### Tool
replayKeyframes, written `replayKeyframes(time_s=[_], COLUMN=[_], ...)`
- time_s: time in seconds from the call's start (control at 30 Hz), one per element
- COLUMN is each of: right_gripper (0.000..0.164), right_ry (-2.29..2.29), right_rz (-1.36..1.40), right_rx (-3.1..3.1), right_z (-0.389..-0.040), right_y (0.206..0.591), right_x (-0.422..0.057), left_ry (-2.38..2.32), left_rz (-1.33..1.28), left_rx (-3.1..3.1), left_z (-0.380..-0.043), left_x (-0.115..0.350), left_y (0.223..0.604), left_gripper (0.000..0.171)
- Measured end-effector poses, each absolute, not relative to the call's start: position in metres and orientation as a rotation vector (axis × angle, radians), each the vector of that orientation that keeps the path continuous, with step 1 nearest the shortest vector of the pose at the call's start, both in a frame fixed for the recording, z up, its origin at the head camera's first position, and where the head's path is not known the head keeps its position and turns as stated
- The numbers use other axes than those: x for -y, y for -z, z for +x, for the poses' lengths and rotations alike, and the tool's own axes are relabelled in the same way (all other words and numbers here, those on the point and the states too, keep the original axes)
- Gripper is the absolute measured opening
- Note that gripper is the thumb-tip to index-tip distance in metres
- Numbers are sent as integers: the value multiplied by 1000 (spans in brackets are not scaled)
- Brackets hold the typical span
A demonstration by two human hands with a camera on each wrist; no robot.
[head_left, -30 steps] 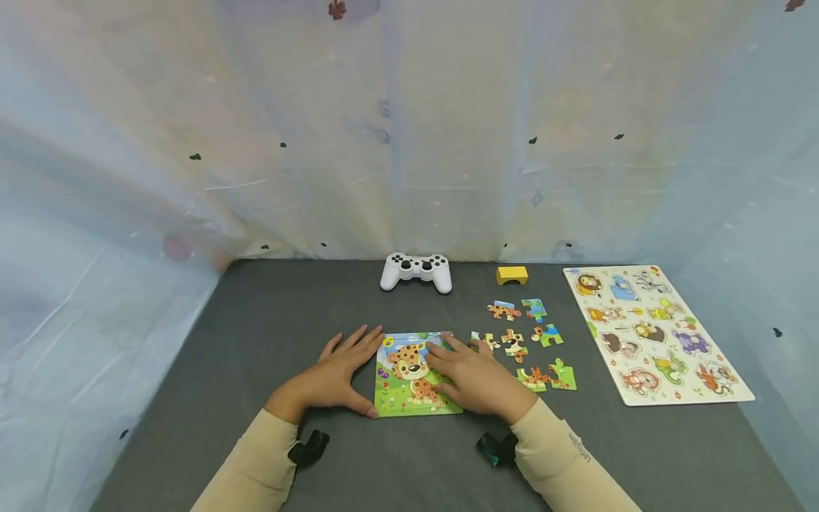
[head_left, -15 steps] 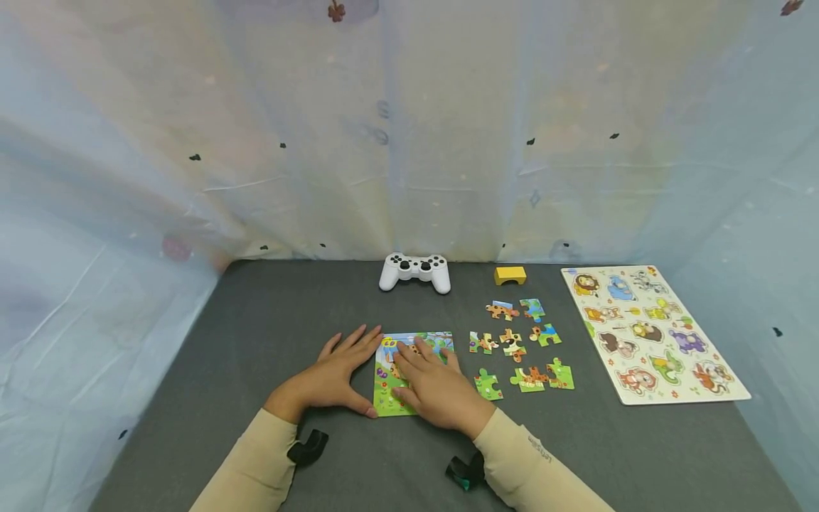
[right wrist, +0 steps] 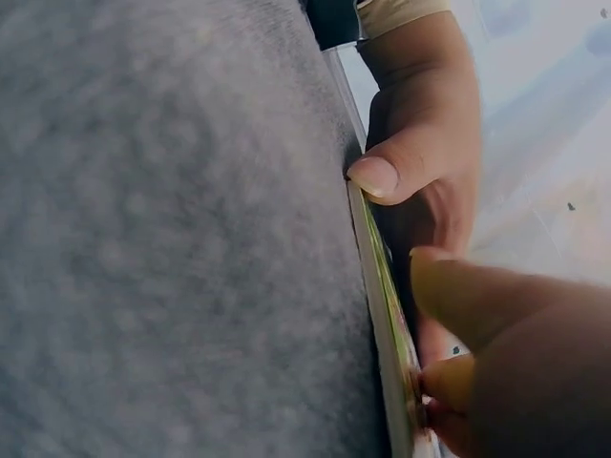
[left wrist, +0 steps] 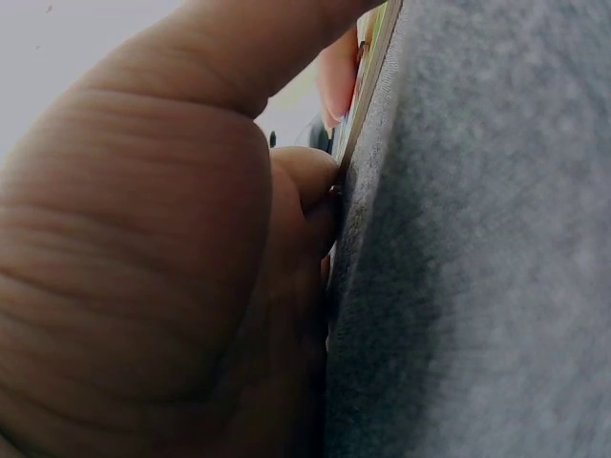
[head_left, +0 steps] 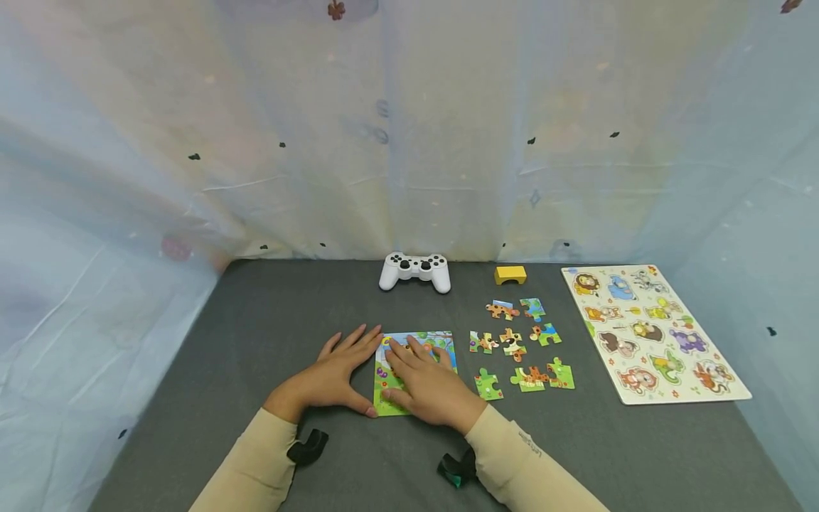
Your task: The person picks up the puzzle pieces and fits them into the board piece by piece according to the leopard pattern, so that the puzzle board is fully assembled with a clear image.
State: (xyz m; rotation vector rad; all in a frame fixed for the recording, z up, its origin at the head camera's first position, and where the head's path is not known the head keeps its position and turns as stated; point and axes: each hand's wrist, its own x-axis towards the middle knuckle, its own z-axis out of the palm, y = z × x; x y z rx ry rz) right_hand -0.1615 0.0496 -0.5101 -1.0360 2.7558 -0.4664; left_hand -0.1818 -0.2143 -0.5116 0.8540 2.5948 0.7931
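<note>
A square puzzle board (head_left: 385, 404) with a bright green and blue picture lies flat on the grey table in front of me. My left hand (head_left: 331, 375) rests beside its left edge, fingers spread and thumb at the near left corner. Over the board's middle lies my right hand (head_left: 431, 387), fingers extended, covering most of the picture. In the right wrist view the left thumb (right wrist: 377, 176) touches the board's corner, and the right fingers meet its surface. Several loose jigsaw pieces lie right of the board, among them a green piece (head_left: 488, 385) nearest to my right hand.
At the back stand a white game controller (head_left: 416, 270) and a yellow arch block (head_left: 510, 274). A large animal puzzle board (head_left: 652, 334) lies on the right. A pale patterned curtain (head_left: 448, 142) hangs behind the table (head_left: 288, 299).
My right hand has slid left across the board, covering the picture and uncovering its right edge and the loose green piece. The left hand has stayed in place.
</note>
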Motion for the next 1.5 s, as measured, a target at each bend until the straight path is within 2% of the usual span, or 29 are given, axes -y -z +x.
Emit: replayKeyframes(time_s=[0.43,1.07,1.27,1.5], right_gripper=[69,49,58,65], right_ry=[958,1867,2137,2126], right_rz=[-1054,-678,-604,-412], right_rx=[-2587,-2470,-2392,-2470], right_z=[-181,-223,-231,-237], right_y=[491,475,482,499], right_x=[-79,-191,-220,-241], left_ry=[-795,-805,-804,-809], left_rz=[829,824,833,840], left_rx=[-2589,-2580,-2583,-2579], left_z=[-184,-181,-183,-183], left_x=[216,213,213,212], left_y=[512,513,515,514], left_gripper=[139,140,140,139])
